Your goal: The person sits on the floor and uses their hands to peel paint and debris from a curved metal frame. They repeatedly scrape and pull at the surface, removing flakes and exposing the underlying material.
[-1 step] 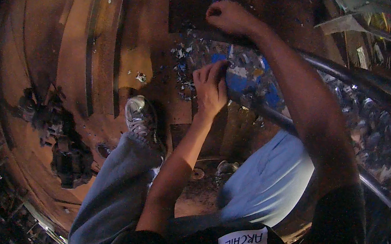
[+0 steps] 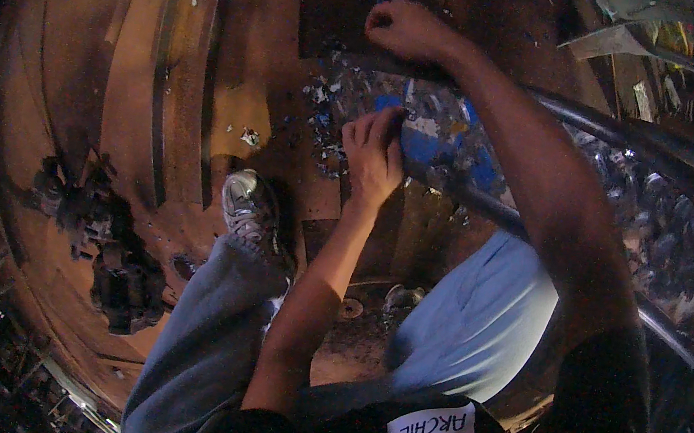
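Note:
A long chute-like tray [image 2: 493, 170] slopes in from the right, littered with blue, white and grey scraps. Dark round rails edge both its sides. My left hand [image 2: 373, 154] is closed, its fingers curled over the end of the near rail [image 2: 488, 207]. Beyond it, my right hand [image 2: 411, 32] is curled into a loose fist near the end of the far rail [image 2: 605, 123]. A dark hollow shows between its thumb and fingers; whatever it may hold is hidden. My right forearm crosses above the tray.
Brown sheets and dark strips [image 2: 170, 62] cover the floor at left, with scattered scraps [image 2: 323, 95] at the tray's end. A dark lumpy heap [image 2: 124, 275] lies left of my shoe [image 2: 252, 208]. Pale sheet-like pieces [image 2: 615, 46] stand at the far right.

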Action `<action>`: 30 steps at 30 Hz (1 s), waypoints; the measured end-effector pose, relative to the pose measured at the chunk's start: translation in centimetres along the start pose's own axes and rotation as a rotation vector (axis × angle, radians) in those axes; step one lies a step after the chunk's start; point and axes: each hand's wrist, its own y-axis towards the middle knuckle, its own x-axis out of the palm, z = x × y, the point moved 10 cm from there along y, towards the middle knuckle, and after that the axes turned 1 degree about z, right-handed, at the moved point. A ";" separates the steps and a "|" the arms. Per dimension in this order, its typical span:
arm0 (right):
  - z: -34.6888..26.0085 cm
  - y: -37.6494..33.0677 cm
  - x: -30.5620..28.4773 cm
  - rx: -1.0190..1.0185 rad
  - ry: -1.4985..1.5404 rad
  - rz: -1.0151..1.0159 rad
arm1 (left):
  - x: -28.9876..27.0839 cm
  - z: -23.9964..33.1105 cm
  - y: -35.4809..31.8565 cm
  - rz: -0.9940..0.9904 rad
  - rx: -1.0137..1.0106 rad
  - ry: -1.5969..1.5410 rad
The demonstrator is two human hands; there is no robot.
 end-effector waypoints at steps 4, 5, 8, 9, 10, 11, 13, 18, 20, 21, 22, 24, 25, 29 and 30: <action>0.4 0.5 0.2 0.044 0.055 -0.039 | 0.4 -0.9 0.4 -0.027 -0.014 0.034; 0.5 0.5 0.2 0.053 0.056 -0.043 | 0.4 -0.8 0.4 -0.023 -0.003 0.034; 0.5 0.6 0.2 0.040 -0.032 -0.048 | 0.5 -0.8 0.2 -0.043 -0.014 0.059; 0.5 0.5 0.3 0.040 -0.017 -0.055 | 0.5 -0.8 0.2 -0.040 -0.019 0.051; 0.5 0.5 0.3 0.040 -0.003 -0.062 | 0.4 -0.8 0.2 -0.027 -0.016 0.049; 0.5 0.4 0.3 0.040 0.011 -0.069 | 0.4 -0.8 0.2 -0.015 -0.012 0.048; 0.4 0.2 0.1 0.028 0.035 -0.059 | 0.5 -0.9 0.2 -0.013 -0.003 0.029; 0.5 0.2 -0.2 0.016 0.066 -0.035 | 0.5 -1.1 0.0 0.007 -0.016 0.033; 0.5 0.1 -0.5 0.007 0.077 -0.003 | 0.4 -0.9 -0.1 0.006 -0.017 -0.022; 0.3 0.2 -0.6 -0.016 0.107 0.010 | 0.2 -0.8 -0.2 0.017 -0.015 -0.017; 0.4 0.1 -0.5 -0.011 0.118 0.007 | 0.0 -0.7 -0.2 0.026 -0.014 -0.010; 0.7 0.1 -0.3 0.019 0.134 -0.005 | -0.1 -0.5 -0.2 0.026 -0.007 0.001; 0.9 0.1 -0.2 0.042 0.135 -0.013 | -0.1 -0.6 -0.1 0.020 0.000 0.003; 0.4 0.0 -0.5 -0.001 0.128 0.009 | 0.1 -1.4 0.1 -0.012 -0.016 0.048; 0.7 0.0 -0.4 0.023 0.130 0.002 | 0.1 -1.6 0.2 -0.019 -0.020 0.034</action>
